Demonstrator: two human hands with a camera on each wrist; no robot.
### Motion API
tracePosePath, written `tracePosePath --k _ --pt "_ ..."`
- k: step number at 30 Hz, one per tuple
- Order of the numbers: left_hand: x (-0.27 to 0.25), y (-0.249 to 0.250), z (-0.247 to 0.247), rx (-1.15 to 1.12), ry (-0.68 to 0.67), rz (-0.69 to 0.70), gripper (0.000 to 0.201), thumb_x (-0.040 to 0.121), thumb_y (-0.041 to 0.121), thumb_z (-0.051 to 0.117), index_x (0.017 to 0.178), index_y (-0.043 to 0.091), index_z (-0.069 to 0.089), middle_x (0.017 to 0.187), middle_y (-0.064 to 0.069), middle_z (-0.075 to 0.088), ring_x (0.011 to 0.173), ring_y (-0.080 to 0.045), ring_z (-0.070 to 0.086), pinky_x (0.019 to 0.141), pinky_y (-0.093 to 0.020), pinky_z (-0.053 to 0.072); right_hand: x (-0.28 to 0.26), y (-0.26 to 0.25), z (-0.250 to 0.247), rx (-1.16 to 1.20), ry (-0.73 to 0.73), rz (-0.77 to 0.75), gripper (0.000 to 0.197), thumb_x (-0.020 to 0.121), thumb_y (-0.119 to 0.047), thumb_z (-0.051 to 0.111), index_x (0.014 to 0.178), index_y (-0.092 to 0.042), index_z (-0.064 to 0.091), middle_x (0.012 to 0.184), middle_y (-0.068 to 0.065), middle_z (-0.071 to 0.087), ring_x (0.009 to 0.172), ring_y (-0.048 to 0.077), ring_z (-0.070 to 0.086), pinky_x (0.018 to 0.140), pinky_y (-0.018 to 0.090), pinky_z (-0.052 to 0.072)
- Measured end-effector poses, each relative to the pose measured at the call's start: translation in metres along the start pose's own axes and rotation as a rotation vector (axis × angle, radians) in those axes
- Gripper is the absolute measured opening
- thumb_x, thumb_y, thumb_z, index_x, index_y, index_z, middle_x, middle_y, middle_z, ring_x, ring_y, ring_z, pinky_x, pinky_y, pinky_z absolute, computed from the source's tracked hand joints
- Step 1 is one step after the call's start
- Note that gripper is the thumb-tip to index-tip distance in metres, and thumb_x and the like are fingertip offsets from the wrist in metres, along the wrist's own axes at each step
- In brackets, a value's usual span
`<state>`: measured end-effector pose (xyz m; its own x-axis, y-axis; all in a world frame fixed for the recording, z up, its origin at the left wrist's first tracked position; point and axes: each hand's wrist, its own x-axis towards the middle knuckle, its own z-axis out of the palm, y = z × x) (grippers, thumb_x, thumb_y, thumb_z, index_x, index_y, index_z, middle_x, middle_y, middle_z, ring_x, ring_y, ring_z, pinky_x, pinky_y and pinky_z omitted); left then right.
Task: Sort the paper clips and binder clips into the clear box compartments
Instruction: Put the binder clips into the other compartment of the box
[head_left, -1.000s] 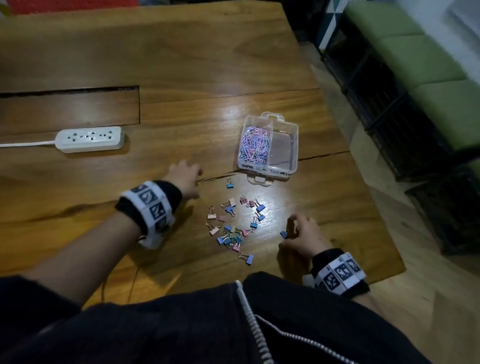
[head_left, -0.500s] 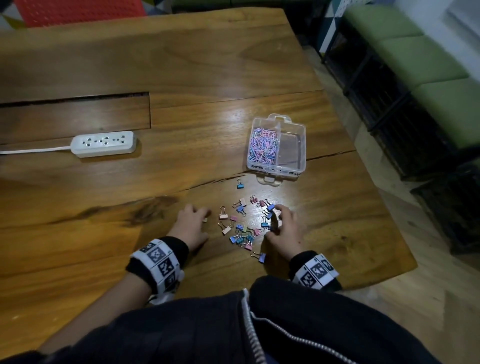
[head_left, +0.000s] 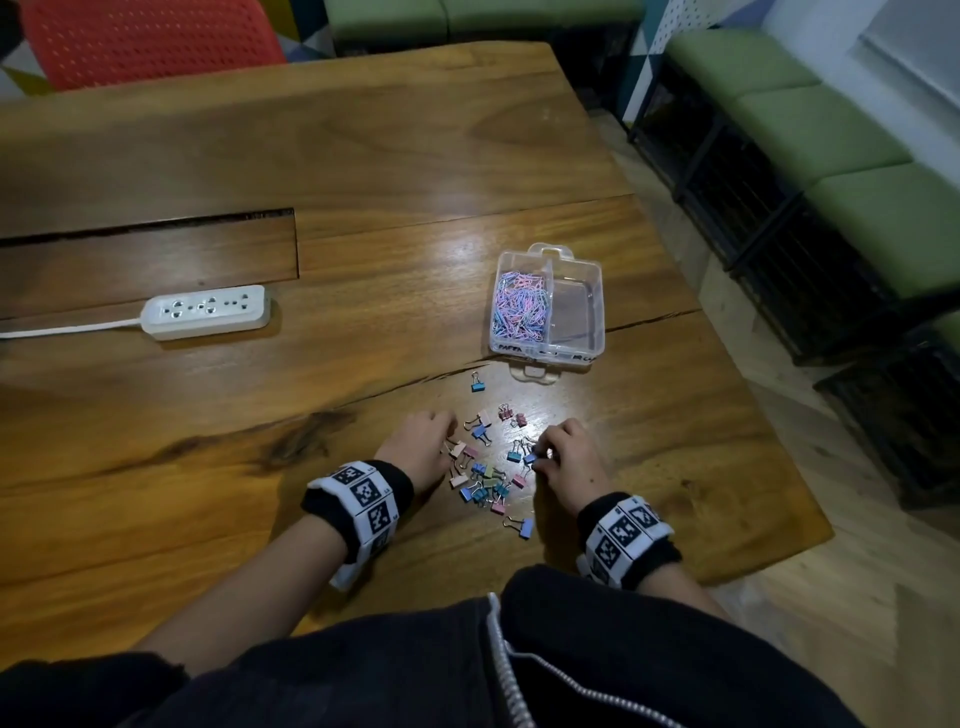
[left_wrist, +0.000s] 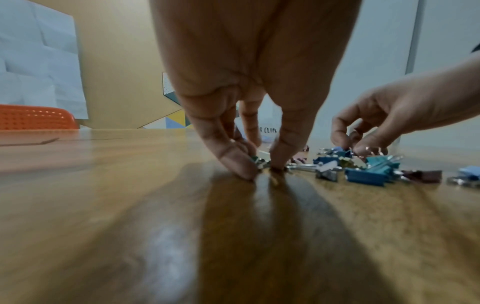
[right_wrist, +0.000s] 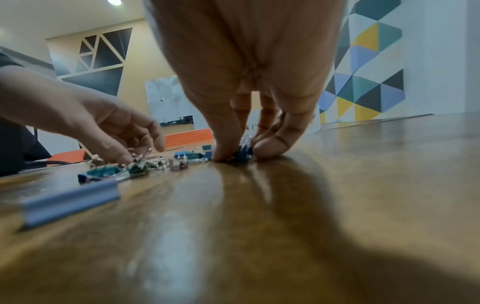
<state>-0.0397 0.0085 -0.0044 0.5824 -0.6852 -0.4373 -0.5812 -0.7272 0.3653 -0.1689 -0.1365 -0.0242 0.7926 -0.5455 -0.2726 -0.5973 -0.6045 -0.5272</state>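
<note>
A clear two-compartment box (head_left: 550, 351) stands on the wooden table; its left compartment is full of pastel paper clips (head_left: 519, 309) and its right one is bare. Several small coloured binder clips (head_left: 488, 475) lie scattered in front of it. My left hand (head_left: 448, 442) sits at the pile's left edge, and in the left wrist view its thumb and fingertips (left_wrist: 240, 162) pinch a small greenish binder clip (left_wrist: 258, 160) against the table. At the pile's right edge my right hand (head_left: 540, 456) pinches a blue binder clip (right_wrist: 244, 155) on the tabletop.
A lone blue binder clip (head_left: 477, 384) lies nearer the box, and a lilac one (head_left: 523, 527) near the table's front. A white power strip (head_left: 208, 312) lies to the left beside a slot in the table (head_left: 145, 228). Green benches (head_left: 831, 130) stand beyond the right edge.
Both hands have closed in on the pile: the left came back and right from beyond the pile's far-left corner, the right moved forward and left. The head view has tilted upward.
</note>
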Motion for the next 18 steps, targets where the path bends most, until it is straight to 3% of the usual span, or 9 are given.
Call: tracePosePath --k 3,6,8,10,13,16,18 --pt "0.002 0.003 0.004 0.041 0.032 0.052 0.055 0.089 0.012 0.051 0.139 0.024 0.035 0.132 -0.005 0.041 0.121 -0.022 0.036 0.099 -0.032 0.040 -0.002 0.004 -0.002 -0.042 -0.020 -0.012 0.004 0.084 -0.013 0.059 0.088 -0.011 0.057 0.103 0.001 0.048 0.093 0.011 0.039 0.087 0.020 0.035" --pt "0.003 0.004 0.006 0.099 0.054 0.069 0.044 0.091 0.020 0.051 0.134 0.028 0.044 0.136 -0.002 0.039 0.122 -0.023 0.034 0.102 -0.034 0.038 -0.005 0.005 -0.003 -0.008 -0.040 0.003 0.016 0.084 -0.011 0.058 0.098 -0.017 0.054 0.105 0.000 0.050 0.103 0.017 0.045 0.095 0.030 0.040" --pt "0.002 0.005 0.008 0.118 0.067 0.078 0.038 0.092 0.024 0.049 0.130 0.026 0.049 0.135 -0.001 0.042 0.122 -0.023 0.035 0.101 -0.033 0.038 -0.006 0.004 -0.005 -0.020 -0.074 0.014 0.029 0.086 -0.010 0.055 0.115 -0.016 0.053 0.114 0.002 0.050 0.109 0.019 0.044 0.097 0.028 0.037" --pt "0.002 0.007 0.009 0.118 0.062 0.087 0.036 0.093 0.024 0.047 0.130 0.022 0.049 0.132 -0.003 0.045 0.120 -0.021 0.038 0.099 -0.031 0.040 -0.005 0.004 -0.008 -0.031 -0.104 0.015 0.029 0.087 -0.009 0.054 0.116 -0.013 0.056 0.114 0.004 0.047 0.107 0.017 0.044 0.092 0.021 0.036" --pt "0.001 0.009 0.007 0.124 0.055 0.091 0.036 0.094 0.025 0.047 0.129 0.019 0.048 0.130 -0.006 0.044 0.119 -0.020 0.039 0.097 -0.029 0.041 -0.002 0.008 -0.014 0.010 -0.138 0.051 0.020 0.083 -0.005 0.058 0.103 -0.009 0.062 0.108 0.005 0.046 0.098 0.016 0.046 0.084 0.016 0.037" --pt "-0.002 0.008 0.005 0.161 0.098 0.053 0.037 0.090 0.028 0.052 0.127 0.020 0.049 0.139 -0.005 0.037 0.126 -0.024 0.033 0.101 -0.033 0.040 0.007 0.008 -0.025 0.091 -0.198 0.122 0.015 0.078 0.001 0.062 0.081 -0.014 0.060 0.101 0.004 0.050 0.094 0.017 0.050 0.088 0.026 0.047" --pt "-0.004 0.007 0.005 0.132 0.101 0.004 0.037 0.091 0.023 0.053 0.128 0.019 0.048 0.139 -0.006 0.039 0.126 -0.025 0.035 0.101 -0.035 0.041 0.017 0.006 -0.037 0.168 -0.185 0.146 0.026 0.076 0.003 0.063 0.071 -0.021 0.053 0.097 0.006 0.055 0.092 0.022 0.056 0.086 0.031 0.052"
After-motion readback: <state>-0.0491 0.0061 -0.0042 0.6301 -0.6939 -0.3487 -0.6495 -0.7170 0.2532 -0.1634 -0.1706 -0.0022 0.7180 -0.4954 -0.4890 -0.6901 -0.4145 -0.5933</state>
